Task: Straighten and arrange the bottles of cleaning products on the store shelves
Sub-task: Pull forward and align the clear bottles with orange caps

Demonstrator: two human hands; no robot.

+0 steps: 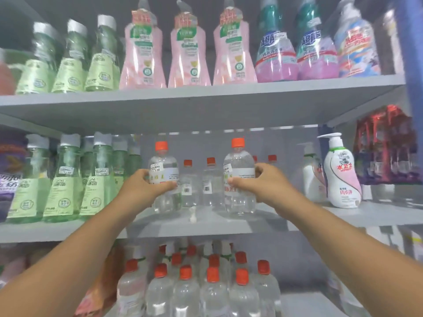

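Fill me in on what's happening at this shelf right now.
A person is tidying the middle shelf. The left hand grips one clear orange-capped bottle, and the right hand grips a second clear bottle, both upright near the shelf's front edge. Two matching smaller-looking bottles stand behind, between them. Green bottles sit to the left, a white pump bottle to the right.

A shop: grey shelves [206,97] stacked in tiers carry rows of identical cleaning bottles, pink bottles [190,53] above, green bottles [66,175] at the left edge, and small price stickers [155,167] on them.
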